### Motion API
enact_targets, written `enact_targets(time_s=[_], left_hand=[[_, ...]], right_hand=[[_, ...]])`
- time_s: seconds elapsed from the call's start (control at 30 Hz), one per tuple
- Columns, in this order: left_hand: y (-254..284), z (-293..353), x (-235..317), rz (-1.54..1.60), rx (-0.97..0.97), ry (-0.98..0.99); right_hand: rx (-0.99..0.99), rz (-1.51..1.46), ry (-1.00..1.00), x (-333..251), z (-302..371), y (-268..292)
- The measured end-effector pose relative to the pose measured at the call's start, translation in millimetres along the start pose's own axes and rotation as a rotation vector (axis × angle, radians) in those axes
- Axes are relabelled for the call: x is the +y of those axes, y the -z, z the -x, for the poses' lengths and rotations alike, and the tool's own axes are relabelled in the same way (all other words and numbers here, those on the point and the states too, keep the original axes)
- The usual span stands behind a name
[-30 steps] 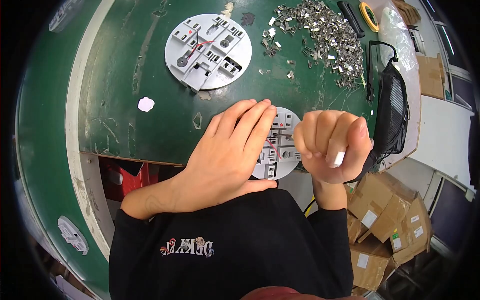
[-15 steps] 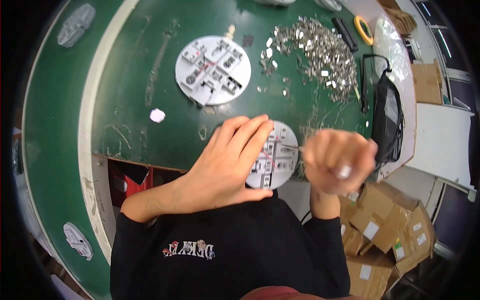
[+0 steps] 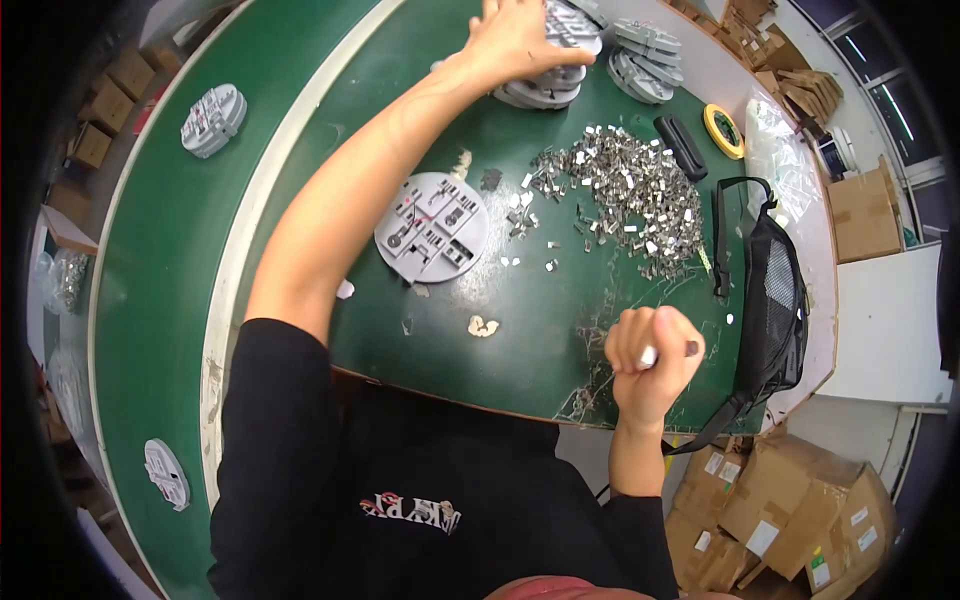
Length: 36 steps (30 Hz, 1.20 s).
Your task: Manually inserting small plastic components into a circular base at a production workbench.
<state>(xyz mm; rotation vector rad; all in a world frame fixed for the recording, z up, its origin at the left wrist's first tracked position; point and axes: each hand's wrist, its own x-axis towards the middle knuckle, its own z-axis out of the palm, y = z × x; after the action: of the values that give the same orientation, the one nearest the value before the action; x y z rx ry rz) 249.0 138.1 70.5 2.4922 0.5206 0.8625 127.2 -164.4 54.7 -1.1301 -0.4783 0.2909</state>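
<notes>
My left hand [image 3: 508, 42] is stretched out to the far edge of the view, over a stack of round grey plastic discs [image 3: 540, 93]. Its thumb and fingers are spread, with the thumb along a top disc [image 3: 574, 28]; the view cuts off some fingertips. My right hand [image 3: 650, 362] is a fist above the near right of the table. A dark end of a thin tool [image 3: 691, 349] shows at the fist, most of it hidden. Something white [image 3: 648, 357] covers one fingertip. Left of centre lies another disc [image 3: 433, 228] with small slots, metal strips and a red wire.
A heap of small metal pieces [image 3: 640, 205] covers the right middle of the green table. Beyond it are another disc stack [image 3: 645, 62], a black bar [image 3: 681, 148] and a yellow tape roll [image 3: 724, 132]. A black bag [image 3: 772, 270] lies at the right edge; cartons [image 3: 790, 500] stand below.
My left hand has moved from the near disc to the far stack. That disc has left its place in front of me. My right fist stays near right, and the view has tilted farther out.
</notes>
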Motion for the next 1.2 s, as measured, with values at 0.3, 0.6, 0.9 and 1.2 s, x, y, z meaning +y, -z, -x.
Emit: enact_targets(time_s=[0.3, 0.6, 0.9, 1.2], left_hand=[[99.8, 135.4, -9.6, -0.277, -0.215, -0.328], [119.1, 217.5, -12.3, 0.001, -0.372, 0.139], [124.5, 246.4, 11.7, 0.298, -0.37, -0.017], [109.8, 262.7, 25.1, 0.371, -0.732, -0.171]], right_hand=[[-0.379, 0.857, -0.032, -8.0, -15.8, -5.2], [-0.424, 1.178, 0.191, 40.7, -46.4, 14.8], [-0.292, 1.039, -0.087, 13.0, -40.9, 6.9], [-0.351, 0.704, -0.237, -9.4, -13.0, 0.3]])
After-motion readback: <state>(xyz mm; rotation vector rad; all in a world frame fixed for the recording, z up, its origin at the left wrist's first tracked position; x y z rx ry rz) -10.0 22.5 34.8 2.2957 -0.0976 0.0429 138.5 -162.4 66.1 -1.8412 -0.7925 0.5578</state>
